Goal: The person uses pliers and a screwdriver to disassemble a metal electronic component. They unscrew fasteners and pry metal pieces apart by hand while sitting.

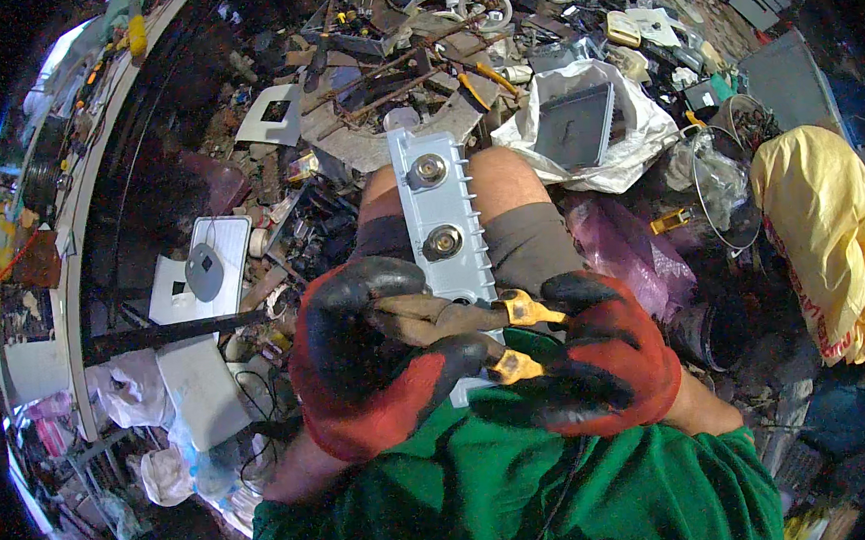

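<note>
A light grey metal housing (425, 209) with cooling fins along its right edge and round metal connectors on its face lies lengthwise between my thighs. Over its near part are pliers (421, 319) with a worn brown head and yellow-and-black handles. My right hand (609, 353), in a red and black glove, is closed round the handles, which are spread apart. My left hand (374, 359), gloved alike, curls about the head of the pliers, its thumb below them. The tips of the jaws, and anything between them, are hidden by the left glove.
Scrap surrounds me. Ahead is a flat grey slab (353, 140) with rods and yellow-handled tools near it. A white sack (626, 161) holding a dark panel stands ahead right. A yellow sack (821, 233) is far right; white panels (178, 293) lie left.
</note>
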A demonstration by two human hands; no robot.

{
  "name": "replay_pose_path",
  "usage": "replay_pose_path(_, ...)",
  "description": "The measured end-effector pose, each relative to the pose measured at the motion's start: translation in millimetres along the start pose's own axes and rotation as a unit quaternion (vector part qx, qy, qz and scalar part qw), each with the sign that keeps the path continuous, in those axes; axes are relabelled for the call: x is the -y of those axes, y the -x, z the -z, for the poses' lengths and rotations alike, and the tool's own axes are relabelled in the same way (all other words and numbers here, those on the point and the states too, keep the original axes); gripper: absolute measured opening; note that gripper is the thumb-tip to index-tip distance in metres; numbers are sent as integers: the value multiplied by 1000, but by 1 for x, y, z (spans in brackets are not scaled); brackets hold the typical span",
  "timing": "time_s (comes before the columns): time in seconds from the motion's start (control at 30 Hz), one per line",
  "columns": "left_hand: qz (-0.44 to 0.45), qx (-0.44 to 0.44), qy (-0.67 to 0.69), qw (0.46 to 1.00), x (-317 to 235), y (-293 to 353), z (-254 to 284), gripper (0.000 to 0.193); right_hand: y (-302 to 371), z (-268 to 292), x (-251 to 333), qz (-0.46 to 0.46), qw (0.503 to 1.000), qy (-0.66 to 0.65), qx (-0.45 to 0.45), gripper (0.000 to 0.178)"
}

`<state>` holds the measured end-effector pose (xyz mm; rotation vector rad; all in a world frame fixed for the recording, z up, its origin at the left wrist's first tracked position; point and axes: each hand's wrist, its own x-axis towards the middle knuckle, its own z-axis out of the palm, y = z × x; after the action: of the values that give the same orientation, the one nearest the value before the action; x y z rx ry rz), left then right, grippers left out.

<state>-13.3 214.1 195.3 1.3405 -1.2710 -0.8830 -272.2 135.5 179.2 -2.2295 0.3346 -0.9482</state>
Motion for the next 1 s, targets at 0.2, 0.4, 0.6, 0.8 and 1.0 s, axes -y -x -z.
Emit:
replay_pose_path(0.2,-184,15,-136,973,-5,-15,4,75,-18,3,13,-114,981,34,152,58)
replay_pose_path(0.4,-167,15,-115,979,2,-14,3,80,-28,20,19,-134,969,75,195,54)
replay_pose_path(0.6,-163,1,-71,984,21,-28,7,88,-23,32,23,-148,963,62,217,54)
replay_pose_path(0.8,-89,23,193,977,54,-75,0,88,-29,55,22,-159,947,181,211,49)
replay_pose_path(1.0,-193,58,169,965,70,-107,-12,86,-47,53,23,-162,925,239,246,49)
